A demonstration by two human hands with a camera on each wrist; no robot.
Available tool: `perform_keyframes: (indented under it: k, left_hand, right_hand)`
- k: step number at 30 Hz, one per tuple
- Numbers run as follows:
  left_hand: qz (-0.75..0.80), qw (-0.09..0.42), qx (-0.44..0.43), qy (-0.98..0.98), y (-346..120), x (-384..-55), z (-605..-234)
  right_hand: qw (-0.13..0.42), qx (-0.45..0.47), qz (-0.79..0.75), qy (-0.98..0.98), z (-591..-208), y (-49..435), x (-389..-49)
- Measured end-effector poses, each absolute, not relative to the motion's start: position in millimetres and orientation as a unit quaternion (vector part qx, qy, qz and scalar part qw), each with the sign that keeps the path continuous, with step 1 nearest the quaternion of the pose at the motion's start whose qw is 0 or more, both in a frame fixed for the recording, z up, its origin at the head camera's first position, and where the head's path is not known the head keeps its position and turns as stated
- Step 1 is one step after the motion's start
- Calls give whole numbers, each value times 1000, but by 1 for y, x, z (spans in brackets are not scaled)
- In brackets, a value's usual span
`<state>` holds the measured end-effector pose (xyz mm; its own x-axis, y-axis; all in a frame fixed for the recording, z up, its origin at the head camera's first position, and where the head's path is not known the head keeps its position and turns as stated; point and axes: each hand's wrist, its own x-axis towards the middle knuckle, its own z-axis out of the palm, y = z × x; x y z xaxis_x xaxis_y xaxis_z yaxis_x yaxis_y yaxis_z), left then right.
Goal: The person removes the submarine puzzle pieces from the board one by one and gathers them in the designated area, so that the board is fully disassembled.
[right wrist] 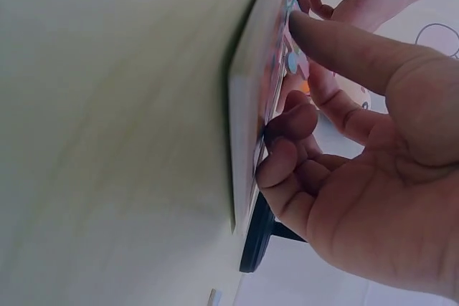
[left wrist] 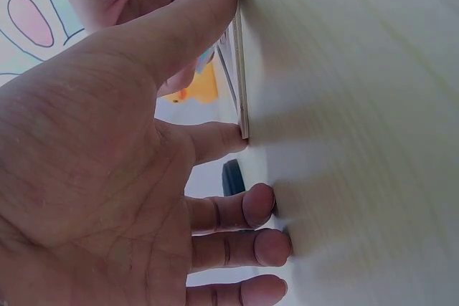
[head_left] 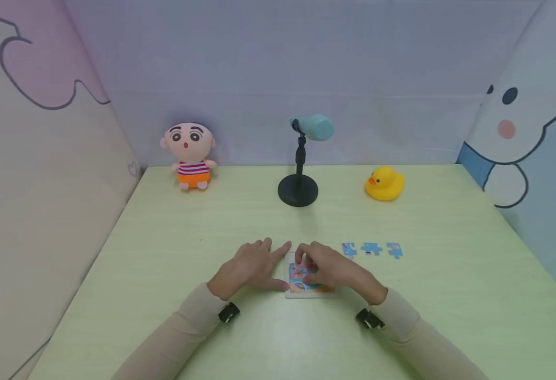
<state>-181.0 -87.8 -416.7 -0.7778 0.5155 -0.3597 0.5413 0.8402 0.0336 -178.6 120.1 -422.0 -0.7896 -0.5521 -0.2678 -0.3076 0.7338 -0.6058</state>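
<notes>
A small jigsaw board [head_left: 306, 296] with a pale frame and a colourful picture lies on the table between the hands. Spread at its left side is the left hand [head_left: 256, 266]; in the left wrist view its thumb and index fingertip [left wrist: 228, 134] touch the board's edge. Over the picture, the right hand [head_left: 330, 264] pinches a pink and blue puzzle piece [right wrist: 302, 66] between thumb and index finger. That hand's other fingers are curled down onto the board, and the hand partly hides the picture. Three loose blue puzzle pieces [head_left: 371, 248] lie in a row to the right.
Behind the board, a black round-based stand [head_left: 298, 191] carries a light blue device [head_left: 318, 127]. A plush doll [head_left: 192, 155] sits at the back left and a yellow rubber duck [head_left: 385, 183] at the back right. Printed cloth walls surround the table [head_left: 164, 227].
</notes>
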Motion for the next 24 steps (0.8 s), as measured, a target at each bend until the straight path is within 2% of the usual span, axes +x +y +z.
perform_keyframes:
  k: [24]
  left_hand:
    - [-24, 185, 287, 940, -90, -183, -417]
  right_hand:
    - [223, -243, -349, 877, -416, 130, -179]
